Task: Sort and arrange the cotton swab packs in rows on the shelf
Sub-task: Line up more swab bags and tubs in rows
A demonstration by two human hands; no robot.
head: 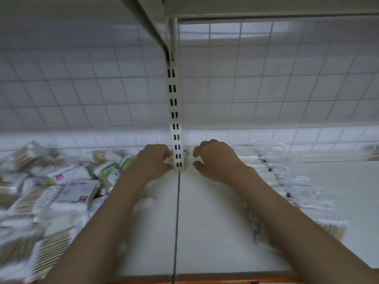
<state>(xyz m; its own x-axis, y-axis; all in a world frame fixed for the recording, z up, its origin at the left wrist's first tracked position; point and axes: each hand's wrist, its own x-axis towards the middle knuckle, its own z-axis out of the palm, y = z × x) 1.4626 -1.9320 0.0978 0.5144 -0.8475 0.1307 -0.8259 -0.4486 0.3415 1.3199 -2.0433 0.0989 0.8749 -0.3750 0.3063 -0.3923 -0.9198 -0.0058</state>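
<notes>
A jumbled heap of cotton swab packs (61, 187) covers the left part of the white shelf (207, 222), most of it blurred. To the right, clear packs (274, 171) lie in a line running from the back towards the front. Both arms reach to the back of the shelf. My left hand (153, 160) is just left of the slotted upright post (176, 140), its fingers and thumb curled close around a small pale spot at the post's foot. What that spot is cannot be made out. My right hand (215, 160) is just right of the post, fingers bent and thumb apart, with nothing visible between them.
A wire grid panel (266, 78) backs the shelf, and another shelf (266, 7) hangs overhead. A dark seam (177, 222) splits the shelf board between my arms. An orange strip (205, 280) runs along the front edge.
</notes>
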